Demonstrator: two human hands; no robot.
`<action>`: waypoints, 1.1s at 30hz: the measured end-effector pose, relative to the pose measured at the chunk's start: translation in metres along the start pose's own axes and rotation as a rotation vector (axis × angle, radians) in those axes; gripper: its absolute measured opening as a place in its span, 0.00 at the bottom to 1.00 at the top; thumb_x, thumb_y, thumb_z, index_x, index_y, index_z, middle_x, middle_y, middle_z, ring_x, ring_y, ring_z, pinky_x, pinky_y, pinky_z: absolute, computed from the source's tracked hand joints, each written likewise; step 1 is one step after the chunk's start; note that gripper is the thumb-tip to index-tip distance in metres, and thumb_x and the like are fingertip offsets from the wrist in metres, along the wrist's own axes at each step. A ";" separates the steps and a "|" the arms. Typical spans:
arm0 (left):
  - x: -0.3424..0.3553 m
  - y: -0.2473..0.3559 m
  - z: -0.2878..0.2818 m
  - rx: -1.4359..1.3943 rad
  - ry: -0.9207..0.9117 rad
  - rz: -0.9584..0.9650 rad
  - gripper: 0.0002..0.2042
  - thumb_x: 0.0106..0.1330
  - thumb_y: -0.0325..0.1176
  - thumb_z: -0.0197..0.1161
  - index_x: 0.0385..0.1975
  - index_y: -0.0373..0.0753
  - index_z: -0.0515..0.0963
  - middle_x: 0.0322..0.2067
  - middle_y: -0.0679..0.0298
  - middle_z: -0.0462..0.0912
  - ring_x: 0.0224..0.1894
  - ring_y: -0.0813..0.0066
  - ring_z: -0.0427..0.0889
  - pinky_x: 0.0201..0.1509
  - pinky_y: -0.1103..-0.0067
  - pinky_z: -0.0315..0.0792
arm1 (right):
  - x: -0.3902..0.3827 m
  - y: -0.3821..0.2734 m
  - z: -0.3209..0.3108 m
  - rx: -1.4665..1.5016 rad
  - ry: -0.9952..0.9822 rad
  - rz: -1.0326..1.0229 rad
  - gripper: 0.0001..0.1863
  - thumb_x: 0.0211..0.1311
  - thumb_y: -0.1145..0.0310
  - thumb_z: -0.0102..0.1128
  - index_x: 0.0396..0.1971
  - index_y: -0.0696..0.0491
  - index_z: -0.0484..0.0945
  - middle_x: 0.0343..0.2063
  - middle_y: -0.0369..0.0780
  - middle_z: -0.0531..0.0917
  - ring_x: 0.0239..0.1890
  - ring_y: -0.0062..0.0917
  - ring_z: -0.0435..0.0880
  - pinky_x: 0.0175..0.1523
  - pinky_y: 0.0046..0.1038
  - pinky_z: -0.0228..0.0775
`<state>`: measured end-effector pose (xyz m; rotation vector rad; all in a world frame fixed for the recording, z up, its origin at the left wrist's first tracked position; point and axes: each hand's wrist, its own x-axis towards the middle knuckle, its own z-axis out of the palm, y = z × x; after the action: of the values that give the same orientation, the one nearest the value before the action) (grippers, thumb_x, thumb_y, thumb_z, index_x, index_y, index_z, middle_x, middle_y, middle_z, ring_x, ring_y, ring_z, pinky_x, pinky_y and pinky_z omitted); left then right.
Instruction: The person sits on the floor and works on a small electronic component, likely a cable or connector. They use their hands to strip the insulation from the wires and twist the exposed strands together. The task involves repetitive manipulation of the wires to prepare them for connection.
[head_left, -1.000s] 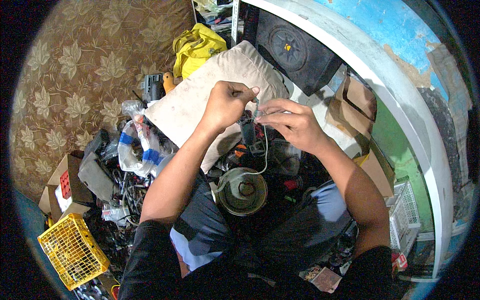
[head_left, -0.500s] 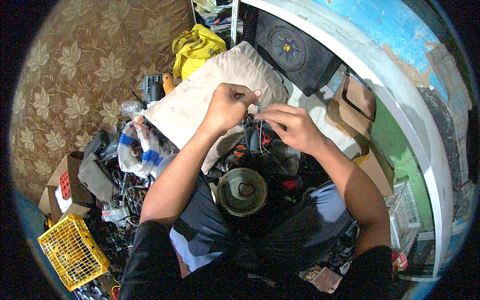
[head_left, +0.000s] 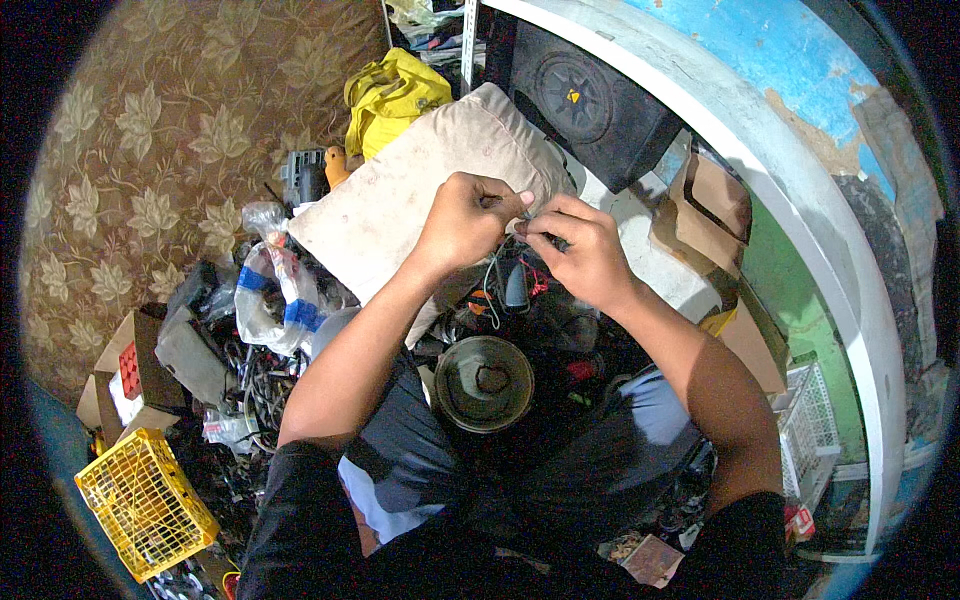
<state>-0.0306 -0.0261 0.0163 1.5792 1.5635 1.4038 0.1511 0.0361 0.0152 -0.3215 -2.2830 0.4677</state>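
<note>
My left hand [head_left: 470,215] and my right hand [head_left: 575,245] nearly meet above a pale pillow [head_left: 400,190], thumbs and fingers pinched on a small thin greyish piece [head_left: 524,218] that is mostly hidden. A thin pale cord [head_left: 492,290] dangles in a loop below them. Behind it lie a grey cylindrical object [head_left: 516,288] and some red wire [head_left: 537,282]. A round metal container [head_left: 454,385] sits lower, between my knees.
A speaker box [head_left: 580,90] and cardboard [head_left: 700,200] line the white ledge [head_left: 840,260] at right. A yellow bag [head_left: 395,95] is behind the pillow. A patterned mattress [head_left: 170,140], plastic bundle [head_left: 275,290], tangled cables and yellow crate [head_left: 145,500] are at left, a white basket [head_left: 805,430] at right.
My hands have drawn closer and shifted slightly down and right, the right fingers more bent. The cord that trailed toward the container now hangs in a shorter loop higher up.
</note>
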 end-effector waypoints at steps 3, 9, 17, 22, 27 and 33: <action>0.001 -0.003 0.002 0.007 -0.013 0.014 0.15 0.68 0.37 0.66 0.23 0.32 0.84 0.16 0.64 0.80 0.17 0.82 0.73 0.21 0.79 0.66 | -0.003 -0.001 0.002 -0.039 0.009 0.010 0.06 0.52 0.82 0.67 0.32 0.60 0.83 0.28 0.44 0.81 0.32 0.33 0.85 0.37 0.31 0.75; -0.002 0.006 0.003 0.019 -0.012 -0.045 0.14 0.67 0.35 0.66 0.24 0.31 0.84 0.16 0.62 0.81 0.18 0.80 0.75 0.24 0.77 0.68 | 0.000 -0.003 0.006 0.055 0.016 0.181 0.19 0.53 0.80 0.68 0.44 0.55 0.73 0.31 0.46 0.82 0.33 0.39 0.86 0.38 0.38 0.77; -0.004 0.014 0.007 0.085 -0.093 0.003 0.12 0.64 0.34 0.69 0.25 0.30 0.85 0.18 0.57 0.83 0.22 0.79 0.79 0.30 0.75 0.73 | 0.004 0.005 0.012 0.149 0.068 0.421 0.19 0.53 0.80 0.67 0.45 0.57 0.71 0.30 0.46 0.83 0.36 0.32 0.86 0.41 0.34 0.77; -0.002 0.026 0.010 0.010 -0.123 -0.005 0.10 0.63 0.34 0.71 0.29 0.31 0.86 0.21 0.60 0.85 0.24 0.79 0.79 0.32 0.77 0.74 | -0.001 0.035 0.017 0.294 -0.003 0.442 0.15 0.56 0.78 0.64 0.45 0.58 0.79 0.33 0.48 0.86 0.38 0.33 0.87 0.44 0.33 0.77; 0.001 0.015 0.001 -0.034 -0.087 0.004 0.10 0.67 0.36 0.69 0.32 0.33 0.86 0.20 0.67 0.82 0.20 0.83 0.76 0.22 0.82 0.69 | 0.010 0.016 0.000 0.856 -0.054 0.716 0.18 0.61 0.77 0.63 0.52 0.59 0.79 0.39 0.40 0.87 0.40 0.27 0.87 0.48 0.29 0.78; 0.004 0.020 -0.007 -0.054 -0.047 -0.011 0.09 0.65 0.35 0.70 0.35 0.34 0.87 0.22 0.67 0.83 0.19 0.84 0.72 0.22 0.83 0.67 | 0.009 0.024 -0.013 1.234 0.167 0.812 0.17 0.65 0.73 0.63 0.53 0.57 0.77 0.43 0.42 0.84 0.47 0.31 0.84 0.51 0.35 0.79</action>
<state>-0.0296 -0.0290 0.0381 1.5584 1.4930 1.3817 0.1563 0.0645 0.0187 -0.5739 -1.2428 1.9925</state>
